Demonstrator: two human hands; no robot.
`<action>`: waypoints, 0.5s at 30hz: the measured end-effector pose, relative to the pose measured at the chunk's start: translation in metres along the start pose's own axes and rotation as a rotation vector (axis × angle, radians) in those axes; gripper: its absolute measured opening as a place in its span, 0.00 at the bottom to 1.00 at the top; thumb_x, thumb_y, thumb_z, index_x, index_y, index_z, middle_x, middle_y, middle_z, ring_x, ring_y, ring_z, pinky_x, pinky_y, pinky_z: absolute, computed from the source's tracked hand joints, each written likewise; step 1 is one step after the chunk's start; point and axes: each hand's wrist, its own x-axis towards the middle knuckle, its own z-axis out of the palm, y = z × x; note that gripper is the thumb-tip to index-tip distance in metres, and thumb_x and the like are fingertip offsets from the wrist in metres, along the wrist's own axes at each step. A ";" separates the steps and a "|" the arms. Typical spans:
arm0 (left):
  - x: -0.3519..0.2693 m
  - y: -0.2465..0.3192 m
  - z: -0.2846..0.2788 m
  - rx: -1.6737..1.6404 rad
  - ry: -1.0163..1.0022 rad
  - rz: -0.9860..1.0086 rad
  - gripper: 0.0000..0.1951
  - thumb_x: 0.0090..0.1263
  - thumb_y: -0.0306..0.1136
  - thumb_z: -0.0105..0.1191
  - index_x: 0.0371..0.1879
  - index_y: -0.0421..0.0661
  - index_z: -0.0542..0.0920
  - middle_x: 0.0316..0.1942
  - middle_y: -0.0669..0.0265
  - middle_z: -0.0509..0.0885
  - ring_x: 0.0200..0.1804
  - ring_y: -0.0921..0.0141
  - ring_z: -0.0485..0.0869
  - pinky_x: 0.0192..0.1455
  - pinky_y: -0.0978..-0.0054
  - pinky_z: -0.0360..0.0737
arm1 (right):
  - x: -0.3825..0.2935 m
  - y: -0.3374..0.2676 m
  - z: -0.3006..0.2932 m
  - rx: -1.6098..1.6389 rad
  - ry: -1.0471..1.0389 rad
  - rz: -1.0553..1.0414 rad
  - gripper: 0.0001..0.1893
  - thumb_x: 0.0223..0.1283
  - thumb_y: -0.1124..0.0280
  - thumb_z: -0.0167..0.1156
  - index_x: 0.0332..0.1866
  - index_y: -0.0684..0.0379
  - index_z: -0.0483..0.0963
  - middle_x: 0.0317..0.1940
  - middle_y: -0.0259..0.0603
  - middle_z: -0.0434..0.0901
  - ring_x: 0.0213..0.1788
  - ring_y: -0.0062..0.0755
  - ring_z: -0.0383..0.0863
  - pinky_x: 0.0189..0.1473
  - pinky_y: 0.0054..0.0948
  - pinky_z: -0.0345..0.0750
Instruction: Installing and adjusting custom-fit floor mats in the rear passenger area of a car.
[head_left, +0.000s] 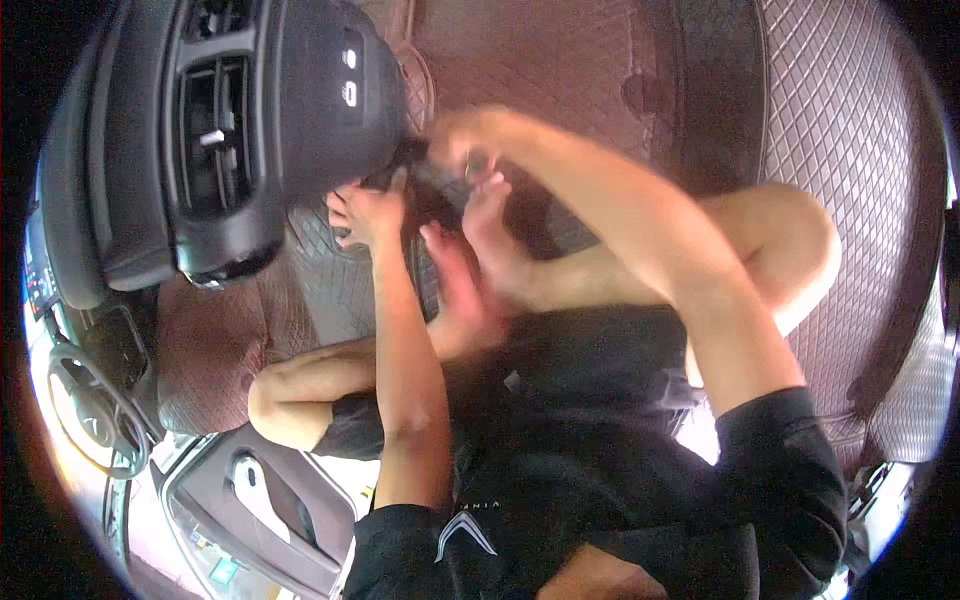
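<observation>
My left hand (371, 214) is at the lower rear end of the black centre console (330, 135), its fingers spread and its thumb on a dark part beneath the overhang. What lies under its palm is hidden. My right hand (461, 150) is blurred, just right of the console's lower end. A small dark thing with a bright rim (478, 163) shows at its fingers; its kind is unclear. Between the hands is a dark, blurred area of the console's base. My bare feet (457, 277) rest close below both hands.
Brown quilted mats (540, 67) cover the car floor. A quilted seat (832, 97) rises at the right, and a front seat (210, 352) is at the left. The console has air vents (217, 135) and two lit sockets (349, 79). An open door (255, 502) is at lower left.
</observation>
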 end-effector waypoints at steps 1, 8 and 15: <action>0.001 -0.002 0.001 -0.001 -0.015 0.006 0.43 0.46 0.65 0.72 0.57 0.50 0.74 0.69 0.64 0.64 0.74 0.53 0.57 0.69 0.32 0.54 | 0.000 -0.001 -0.008 0.022 -0.030 0.050 0.19 0.72 0.65 0.50 0.28 0.67 0.76 0.21 0.46 0.78 0.22 0.38 0.79 0.23 0.38 0.74; 0.012 0.004 0.002 0.022 -0.037 -0.087 0.44 0.42 0.67 0.73 0.57 0.51 0.80 0.69 0.63 0.65 0.72 0.51 0.59 0.70 0.33 0.54 | 0.022 0.012 -0.017 0.169 -0.069 0.056 0.11 0.60 0.79 0.47 0.28 0.68 0.76 0.16 0.46 0.75 0.15 0.39 0.76 0.14 0.37 0.70; 0.010 -0.002 -0.011 -0.125 -0.060 -0.030 0.42 0.42 0.63 0.75 0.57 0.54 0.80 0.73 0.60 0.63 0.74 0.48 0.58 0.70 0.28 0.51 | 0.027 0.010 0.020 0.256 0.139 -0.110 0.13 0.65 0.69 0.54 0.32 0.69 0.78 0.20 0.45 0.78 0.22 0.35 0.80 0.19 0.39 0.75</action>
